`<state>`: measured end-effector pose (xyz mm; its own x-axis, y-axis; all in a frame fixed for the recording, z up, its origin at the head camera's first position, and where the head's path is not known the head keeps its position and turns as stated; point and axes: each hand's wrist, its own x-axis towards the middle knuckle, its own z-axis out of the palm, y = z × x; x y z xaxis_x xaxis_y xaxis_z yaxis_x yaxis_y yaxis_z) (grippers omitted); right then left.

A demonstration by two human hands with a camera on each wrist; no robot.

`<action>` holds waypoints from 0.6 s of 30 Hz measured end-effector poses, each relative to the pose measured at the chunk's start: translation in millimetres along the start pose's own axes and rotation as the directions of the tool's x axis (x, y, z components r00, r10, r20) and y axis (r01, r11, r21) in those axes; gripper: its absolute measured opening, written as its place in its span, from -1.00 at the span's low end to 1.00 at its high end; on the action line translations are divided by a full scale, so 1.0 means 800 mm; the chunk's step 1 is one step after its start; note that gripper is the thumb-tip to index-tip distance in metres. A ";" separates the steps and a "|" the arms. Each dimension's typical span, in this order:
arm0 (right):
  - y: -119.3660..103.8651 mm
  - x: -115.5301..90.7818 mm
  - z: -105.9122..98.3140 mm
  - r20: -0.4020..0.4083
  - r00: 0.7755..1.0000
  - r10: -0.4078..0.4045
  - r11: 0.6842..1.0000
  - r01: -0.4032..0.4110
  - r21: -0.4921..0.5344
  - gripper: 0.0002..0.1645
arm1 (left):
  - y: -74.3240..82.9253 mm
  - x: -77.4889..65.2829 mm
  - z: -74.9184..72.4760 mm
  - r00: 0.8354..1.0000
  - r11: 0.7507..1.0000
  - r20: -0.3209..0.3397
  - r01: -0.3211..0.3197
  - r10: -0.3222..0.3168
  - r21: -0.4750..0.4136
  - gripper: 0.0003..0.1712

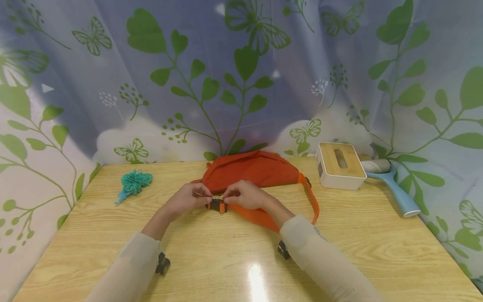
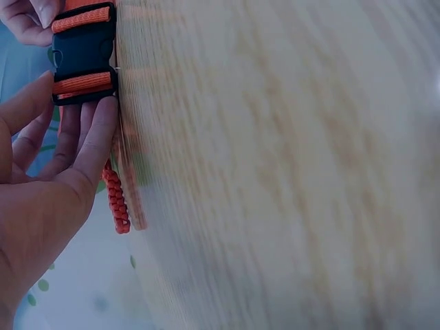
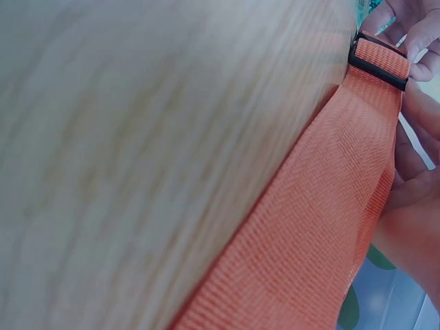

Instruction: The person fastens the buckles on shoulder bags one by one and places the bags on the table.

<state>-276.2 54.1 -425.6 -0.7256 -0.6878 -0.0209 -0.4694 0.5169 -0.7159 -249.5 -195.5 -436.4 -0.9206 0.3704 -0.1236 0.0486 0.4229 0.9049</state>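
A red-orange waist bag (image 1: pixel 253 170) lies at the back of the table, its orange strap (image 3: pixel 309 185) running forward and to the right. In front of it, a black side-release buckle (image 2: pixel 84 53) has its two halves joined, with orange webbing through both ends. My left hand (image 1: pixel 188 196) pinches one end of the buckle between thumb and fingers. At the other end, my right hand (image 1: pixel 247 195) pinches the buckle where the strap enters; the strap partly hides its fingers in the right wrist view. A braided orange cord (image 2: pixel 115 199) hangs near the left fingers.
Teal yarn (image 1: pixel 136 182) lies on the left of the wooden table (image 1: pixel 211 260). At the back right stand a white tissue box (image 1: pixel 341 165) with a wooden lid and a blue-handled lint roller (image 1: pixel 396 191). A patterned curtain (image 1: pixel 211 84) borders the back and sides.
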 end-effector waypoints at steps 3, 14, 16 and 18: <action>-0.001 -0.001 0.000 0.001 1.000 0.007 1.000 -0.007 -0.001 -0.81 | 0.001 -0.001 0.000 1.000 1.000 0.001 0.001 -0.001 -0.007 -0.81; 0.002 0.000 -0.003 -0.010 1.000 0.008 1.000 -0.008 0.025 -0.78 | 0.004 -0.004 -0.001 1.000 0.999 -0.024 -0.008 0.007 -0.040 -0.80; 0.001 -0.001 -0.005 -0.018 1.000 0.003 1.000 -0.002 0.028 -0.79 | 0.004 -0.004 -0.002 1.000 0.999 -0.027 -0.010 0.009 -0.040 -0.79; -0.001 -0.002 -0.006 -0.023 1.000 0.000 1.000 0.000 0.027 -0.79 | 0.003 -0.004 -0.002 0.999 1.000 -0.030 -0.011 0.010 -0.029 -0.79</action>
<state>-277.3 57.2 -422.1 -0.7372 -0.6756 -0.0048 -0.4557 0.5025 -0.7347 -246.9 -197.2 -433.3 -0.9313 0.3497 -0.1019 0.0478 0.3947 0.9176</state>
